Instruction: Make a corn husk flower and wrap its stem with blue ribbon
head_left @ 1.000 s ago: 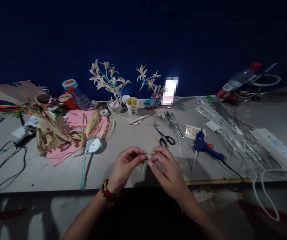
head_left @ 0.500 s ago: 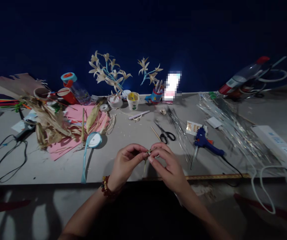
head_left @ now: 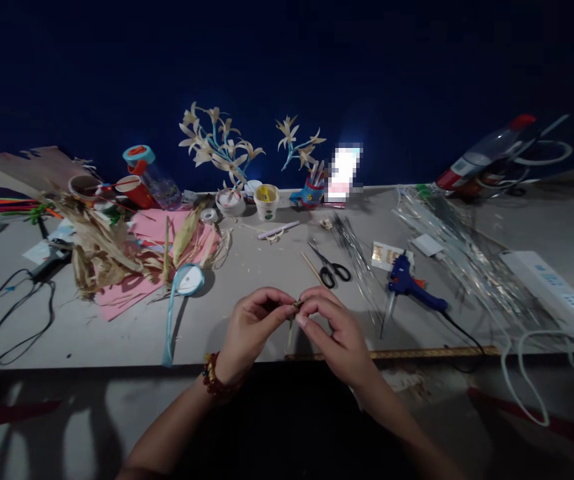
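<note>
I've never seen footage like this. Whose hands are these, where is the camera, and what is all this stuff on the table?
No machine here: a person's two bare hands, filmed by one camera worn on their head, looking forward and down. The left hand, with a bead bracelet at the wrist, and the right hand meet fingertip to fingertip and together pinch a thin pale stalk that hangs down between them. On the grey table lie black-handled scissors, a blue glue gun, a heap of dried husks on pink paper, a roll of light blue ribbon and a white power strip. At the back stand husk flowers.
</note>
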`<state>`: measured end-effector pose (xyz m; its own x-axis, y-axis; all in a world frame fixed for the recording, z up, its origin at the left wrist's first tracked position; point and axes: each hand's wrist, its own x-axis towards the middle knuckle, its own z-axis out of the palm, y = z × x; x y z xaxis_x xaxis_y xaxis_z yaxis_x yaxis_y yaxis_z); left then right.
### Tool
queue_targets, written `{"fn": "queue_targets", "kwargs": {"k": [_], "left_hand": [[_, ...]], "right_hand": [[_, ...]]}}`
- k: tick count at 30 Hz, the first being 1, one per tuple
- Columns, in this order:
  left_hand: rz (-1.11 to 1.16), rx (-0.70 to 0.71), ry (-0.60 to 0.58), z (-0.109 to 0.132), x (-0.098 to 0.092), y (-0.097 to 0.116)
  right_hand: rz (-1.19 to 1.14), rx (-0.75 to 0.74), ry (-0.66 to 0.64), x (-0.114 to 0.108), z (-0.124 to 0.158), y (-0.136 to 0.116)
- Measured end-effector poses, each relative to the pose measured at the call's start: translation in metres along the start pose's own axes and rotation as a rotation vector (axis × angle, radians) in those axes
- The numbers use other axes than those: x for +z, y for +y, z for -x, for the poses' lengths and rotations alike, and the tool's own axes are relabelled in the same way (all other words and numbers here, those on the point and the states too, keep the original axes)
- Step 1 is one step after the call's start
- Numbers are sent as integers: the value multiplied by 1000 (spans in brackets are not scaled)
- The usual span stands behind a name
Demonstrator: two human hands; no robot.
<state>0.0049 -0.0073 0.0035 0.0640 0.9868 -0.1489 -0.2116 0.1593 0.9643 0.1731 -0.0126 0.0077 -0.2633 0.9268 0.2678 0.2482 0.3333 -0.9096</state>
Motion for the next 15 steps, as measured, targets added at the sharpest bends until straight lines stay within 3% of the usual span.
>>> {"fn": "queue_targets", "kwargs": {"k": [15], "left_hand": [[-79,124,-6,1,4,1]], "right_hand": [[-97,57,76,8,1,3]]}}
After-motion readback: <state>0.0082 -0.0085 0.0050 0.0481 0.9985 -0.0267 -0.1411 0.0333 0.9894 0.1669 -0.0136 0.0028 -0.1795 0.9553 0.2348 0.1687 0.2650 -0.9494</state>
